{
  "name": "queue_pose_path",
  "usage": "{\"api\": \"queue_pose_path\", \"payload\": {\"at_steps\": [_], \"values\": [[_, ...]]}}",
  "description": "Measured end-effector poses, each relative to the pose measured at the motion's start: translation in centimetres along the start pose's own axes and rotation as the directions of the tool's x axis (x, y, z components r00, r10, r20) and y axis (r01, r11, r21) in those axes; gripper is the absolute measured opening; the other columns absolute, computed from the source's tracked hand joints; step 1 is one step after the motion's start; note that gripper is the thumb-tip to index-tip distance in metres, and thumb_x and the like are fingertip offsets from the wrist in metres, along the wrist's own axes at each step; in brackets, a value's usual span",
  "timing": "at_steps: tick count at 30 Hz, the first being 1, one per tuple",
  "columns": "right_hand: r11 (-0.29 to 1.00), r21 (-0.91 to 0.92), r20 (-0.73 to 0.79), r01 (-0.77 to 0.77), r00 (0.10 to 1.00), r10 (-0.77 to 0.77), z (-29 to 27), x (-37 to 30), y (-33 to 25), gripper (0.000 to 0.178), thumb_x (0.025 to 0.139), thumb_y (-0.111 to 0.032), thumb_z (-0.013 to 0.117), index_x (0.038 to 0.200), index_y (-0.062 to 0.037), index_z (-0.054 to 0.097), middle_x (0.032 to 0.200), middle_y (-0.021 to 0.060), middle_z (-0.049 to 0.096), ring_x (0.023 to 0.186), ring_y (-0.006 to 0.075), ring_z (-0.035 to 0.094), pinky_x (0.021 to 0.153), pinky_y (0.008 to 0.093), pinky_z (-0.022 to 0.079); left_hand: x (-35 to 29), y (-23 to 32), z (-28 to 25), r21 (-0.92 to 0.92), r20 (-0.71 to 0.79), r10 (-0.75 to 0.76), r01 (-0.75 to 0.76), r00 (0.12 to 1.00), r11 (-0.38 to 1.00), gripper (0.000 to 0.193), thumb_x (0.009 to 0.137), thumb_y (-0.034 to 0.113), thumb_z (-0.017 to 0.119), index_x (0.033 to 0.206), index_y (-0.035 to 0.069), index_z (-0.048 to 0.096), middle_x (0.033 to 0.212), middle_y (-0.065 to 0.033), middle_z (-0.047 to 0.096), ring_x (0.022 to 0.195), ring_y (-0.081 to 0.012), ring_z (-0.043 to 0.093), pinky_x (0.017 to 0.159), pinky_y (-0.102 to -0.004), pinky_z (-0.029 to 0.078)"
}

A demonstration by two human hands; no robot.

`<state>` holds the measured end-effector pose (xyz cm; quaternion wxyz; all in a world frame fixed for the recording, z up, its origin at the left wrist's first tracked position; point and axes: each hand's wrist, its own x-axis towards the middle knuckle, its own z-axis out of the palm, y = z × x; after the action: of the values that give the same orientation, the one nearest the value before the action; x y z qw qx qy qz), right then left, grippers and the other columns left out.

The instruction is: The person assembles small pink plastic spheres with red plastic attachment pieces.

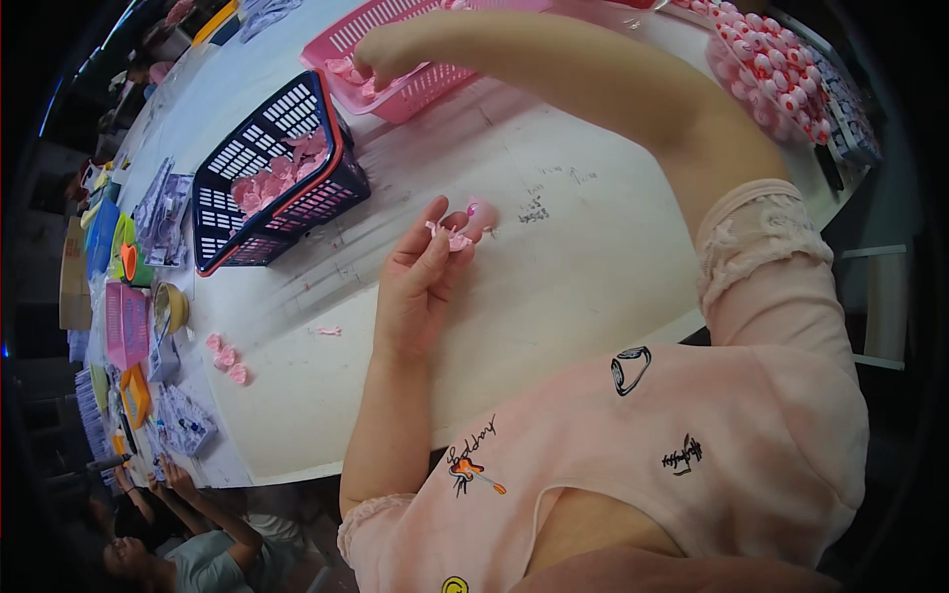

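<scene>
My left hand [413,287] is raised over the middle of the table, thumb and fingers closed on a small pink ruffled piece [451,237]. Just beyond its fingertips shows a pale pink rounded thing [481,213] with a magenta spot; whether the fingers touch it I cannot tell. My right arm stretches far across the table. At its end my right hand [390,49] dips into a pink slotted basket [435,91], fingers curled down among pink pieces [348,73], their tips hidden.
A dark blue slotted basket [341,183] with a red rim holds more pink pieces [277,178]. A few pink bits [227,358] lie at the left. Pink-and-white balls [771,69] fill a clear container at far right. Co-workers sit beyond the left edge.
</scene>
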<state>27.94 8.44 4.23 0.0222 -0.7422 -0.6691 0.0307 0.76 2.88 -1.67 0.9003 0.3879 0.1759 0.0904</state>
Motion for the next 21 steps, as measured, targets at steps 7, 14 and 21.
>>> {"api": "queue_pose_path", "payload": {"at_steps": [7,14,21], "values": [[0.751,0.606,0.168,-0.263,0.965,0.203,3.7,6.1,2.8,0.028,0.075,-0.022,0.062,0.097,-0.004,0.061,0.082,0.0088,0.061,0.069,0.02,0.054,0.066,0.0293,0.042,-0.4,0.6,0.7,-0.076,0.034,0.008,-0.006,0.999,0.997,0.041,0.085,0.005,0.052,0.124,-0.003,0.04,0.116,-0.0157,0.048,0.105,-0.0261,0.053,0.088,-0.0264,0.049],[0.473,0.881,-0.119,0.009,0.972,0.203,-1.3,-3.3,0.4,0.02,0.08,-0.017,0.062,0.094,-0.0031,0.062,0.081,0.0043,0.063,0.072,0.012,0.059,0.061,0.0252,0.047,-1.0,0.3,0.3,-0.054,0.08,0.015,-0.011,0.997,0.998,0.043,0.084,0.004,0.054,0.124,-0.002,0.04,0.115,-0.0137,0.05,0.106,-0.0259,0.053,0.089,-0.0268,0.048],[-0.179,0.967,0.186,-0.179,0.982,0.022,2.7,-18.8,-2.9,0.024,0.083,-0.021,0.06,0.1,-0.0045,0.059,0.089,0.0026,0.063,0.076,0.0097,0.058,0.069,0.0231,0.047,-0.1,-0.5,-0.7,0.024,0.052,0.098,-0.099,0.994,0.995,0.036,0.088,0.012,0.051,0.12,-0.003,0.044,0.112,-0.0137,0.053,0.103,-0.0222,0.055,0.087,-0.0273,0.048]]}}
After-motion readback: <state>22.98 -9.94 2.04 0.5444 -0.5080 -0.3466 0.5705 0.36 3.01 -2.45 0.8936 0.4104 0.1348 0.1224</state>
